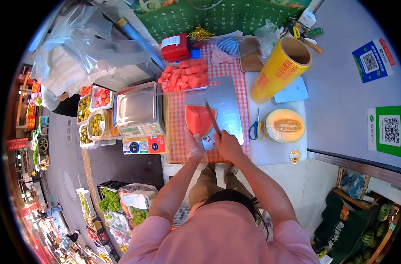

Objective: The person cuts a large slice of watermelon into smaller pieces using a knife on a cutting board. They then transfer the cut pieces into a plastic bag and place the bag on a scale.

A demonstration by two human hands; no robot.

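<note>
A wedge of red watermelon (198, 118) lies on a shiny metal cutting board (229, 99), with cut lines across its flesh. My left hand (194, 146), in a clear plastic glove, steadies the near edge of the wedge. My right hand (229, 144) is closed round the handle of a knife (212, 115). Its blade points away from me along the wedge's right side; whether it touches the flesh I cannot tell. Just beyond the board stands a tray heaped with watermelon cubes (183, 75). A red checked cloth (176, 132) lies under the board.
A weighing scale (136, 108) stands left of the board, beside tubs of small fruit (96, 125). To the right are scissors (255, 127), a halved melon (285, 126) and a large yellow roll (277, 72). A red printer-like box (174, 47) sits at the back.
</note>
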